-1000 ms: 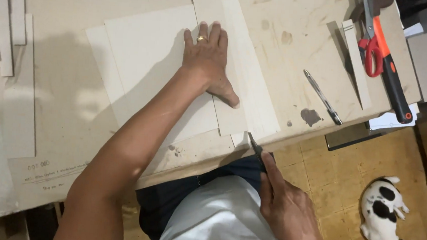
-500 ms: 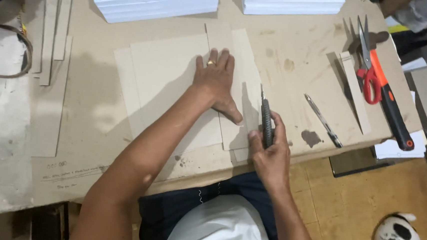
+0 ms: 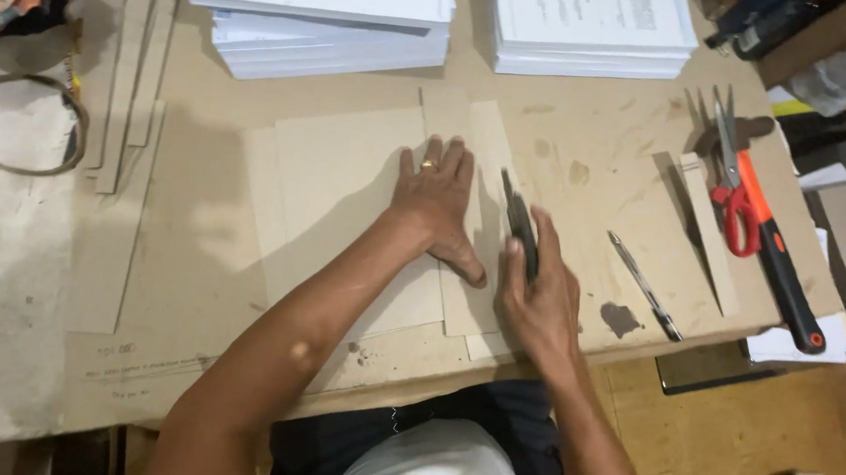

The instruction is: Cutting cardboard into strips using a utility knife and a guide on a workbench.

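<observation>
You have no screens or signs in front of you. Two stacks of white printed sheets [image 3: 320, 12] [image 3: 592, 21] lie at the table's [image 3: 192, 281] far edge, side by side, rectangular, with faint dark print on top.

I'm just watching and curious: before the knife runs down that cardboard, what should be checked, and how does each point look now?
1. Left hand flat on the cardboard sheet: ok.
2. Right hand gripping the cutting knife: ok.
3. Left thumb away from the blade's line: not ok, it lies close.
4. Blade tip on the sheet: cannot tell.
5. Scissors away from the cut: ok.
</observation>
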